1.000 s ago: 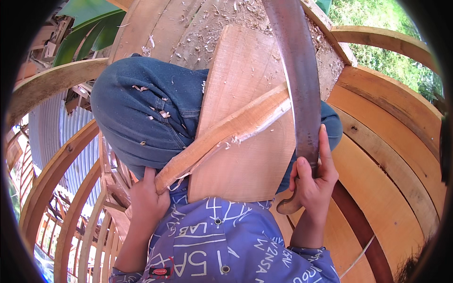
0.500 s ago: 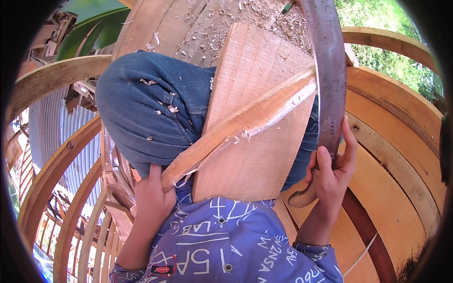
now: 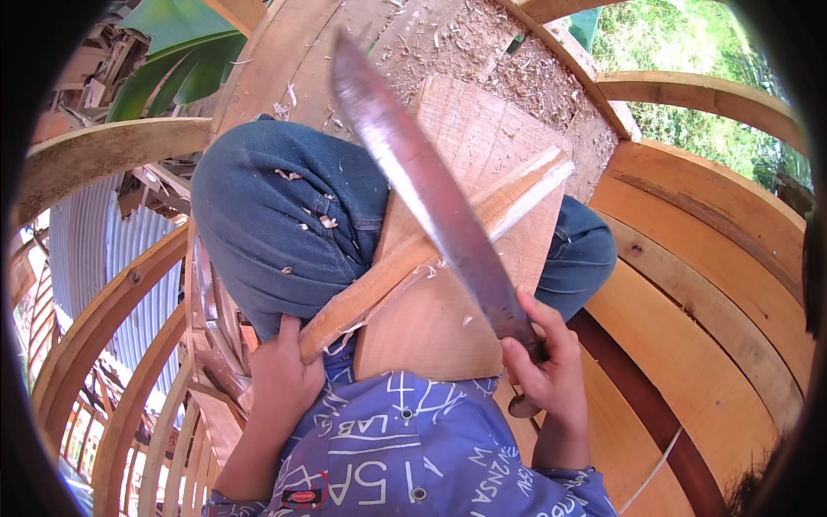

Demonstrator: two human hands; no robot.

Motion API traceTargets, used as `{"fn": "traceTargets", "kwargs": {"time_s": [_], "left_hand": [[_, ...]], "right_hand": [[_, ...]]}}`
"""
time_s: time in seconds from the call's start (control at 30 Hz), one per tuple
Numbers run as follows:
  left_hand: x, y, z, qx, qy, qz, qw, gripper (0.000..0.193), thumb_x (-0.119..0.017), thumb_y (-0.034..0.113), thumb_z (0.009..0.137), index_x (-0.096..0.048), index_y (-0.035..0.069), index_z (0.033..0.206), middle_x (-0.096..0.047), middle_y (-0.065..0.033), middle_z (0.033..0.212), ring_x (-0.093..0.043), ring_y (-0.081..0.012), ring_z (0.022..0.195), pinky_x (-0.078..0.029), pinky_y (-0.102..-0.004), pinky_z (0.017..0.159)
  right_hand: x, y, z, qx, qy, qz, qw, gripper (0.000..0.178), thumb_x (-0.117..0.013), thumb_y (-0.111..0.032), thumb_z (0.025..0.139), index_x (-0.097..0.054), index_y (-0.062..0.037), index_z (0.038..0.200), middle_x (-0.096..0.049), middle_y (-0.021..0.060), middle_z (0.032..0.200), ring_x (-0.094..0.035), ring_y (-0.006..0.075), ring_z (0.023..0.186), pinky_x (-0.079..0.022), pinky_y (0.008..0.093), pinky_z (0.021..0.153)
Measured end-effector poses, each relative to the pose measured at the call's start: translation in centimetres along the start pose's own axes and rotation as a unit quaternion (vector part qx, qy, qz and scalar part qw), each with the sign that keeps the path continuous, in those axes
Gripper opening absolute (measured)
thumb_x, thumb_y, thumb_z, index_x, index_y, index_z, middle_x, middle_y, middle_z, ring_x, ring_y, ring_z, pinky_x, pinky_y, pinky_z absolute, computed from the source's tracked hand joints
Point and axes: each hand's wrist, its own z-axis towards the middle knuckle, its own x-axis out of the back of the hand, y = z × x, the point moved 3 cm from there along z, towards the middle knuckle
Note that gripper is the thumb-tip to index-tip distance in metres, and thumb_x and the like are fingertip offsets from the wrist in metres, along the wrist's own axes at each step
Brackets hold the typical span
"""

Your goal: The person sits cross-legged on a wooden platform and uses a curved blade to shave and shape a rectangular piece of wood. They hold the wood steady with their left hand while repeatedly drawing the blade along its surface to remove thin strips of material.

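My right hand (image 3: pixel 544 355) grips the handle of a machete (image 3: pixel 428 188), its long dark blade slanting up and left across the middle of the view. Behind that blade lies a narrow wooden stick (image 3: pixel 370 283), partly hidden by it; fresh pale cuts and curled slivers show along one side. My left hand (image 3: pixel 289 366) is closed around the stick's near end, beside my bent knee. Under the stick, a broad flat wooden board (image 3: pixel 405 332) rests in my lap, running from my shirt out between my legs.
Wood shavings (image 3: pixel 551 73) litter the plank floor (image 3: pixel 293 52) ahead. Curved wooden ribs (image 3: pixel 112 142) rise on the left, with corrugated metal sheeting (image 3: pixel 82 233) beyond. Curved side planks (image 3: pixel 698 345) close in the right. A large green leaf (image 3: pixel 177 77) hangs at the upper left.
The machete has swung from upright at the right to a leftward slant over the stick and board. My right hand moved left and slightly lower; my left hand keeps its hold.
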Motion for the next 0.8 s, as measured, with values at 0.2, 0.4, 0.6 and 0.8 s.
{"fn": "traceTargets", "kwargs": {"time_s": [0.2,0.4,0.6,0.8], "left_hand": [[0.0,0.4,0.3,-0.017,0.004,-0.02,1.0,0.041,-0.061,0.008,0.071,-0.049,0.001,0.11,-0.059,-0.0214,0.064,-0.06,-0.0421,0.062,-0.047,-0.0488,0.056],[-0.9,0.6,1.0,-0.021,-0.013,-0.006,1.0,0.038,-0.062,0.009,0.073,-0.049,0.001,0.108,-0.059,-0.0219,0.065,-0.061,-0.0418,0.062,-0.046,-0.0487,0.056],[-0.8,0.9,1.5,-0.017,-0.019,-0.002,1.0,0.037,-0.062,0.011,0.075,-0.049,0.0,0.108,-0.059,-0.023,0.064,-0.06,-0.0426,0.062,-0.047,-0.0495,0.056],[-1.1,0.4,2.0,-0.029,-0.008,0.0,1.0,0.036,-0.061,0.011,0.076,-0.049,0.0,0.107,-0.059,-0.0235,0.064,-0.06,-0.0432,0.063,-0.047,-0.0507,0.057]], "right_hand": [[0.8,0.0,1.3,0.014,0.062,-0.005,0.998,0.055,-0.055,0.004,0.086,-0.041,-0.0017,0.139,-0.058,0.0029,0.064,-0.049,0.0054,0.046,-0.038,0.019,0.041],[1.4,1.3,2.0,0.008,0.145,0.054,0.988,0.058,-0.049,0.005,0.09,-0.032,-0.0079,0.143,-0.056,0.0027,0.065,-0.046,0.0058,0.044,-0.038,0.0196,0.039],[3.3,1.4,2.1,-0.02,0.127,0.057,0.99,0.054,-0.047,0.001,0.093,-0.031,-0.0095,0.143,-0.055,0.0046,0.065,-0.046,0.0061,0.044,-0.038,0.0199,0.038],[1.0,2.9,1.7,0.017,0.087,0.04,0.995,0.056,-0.047,0.001,0.093,-0.028,-0.0115,0.143,-0.052,0.0018,0.061,-0.046,0.0063,0.043,-0.038,0.02,0.039]]}}
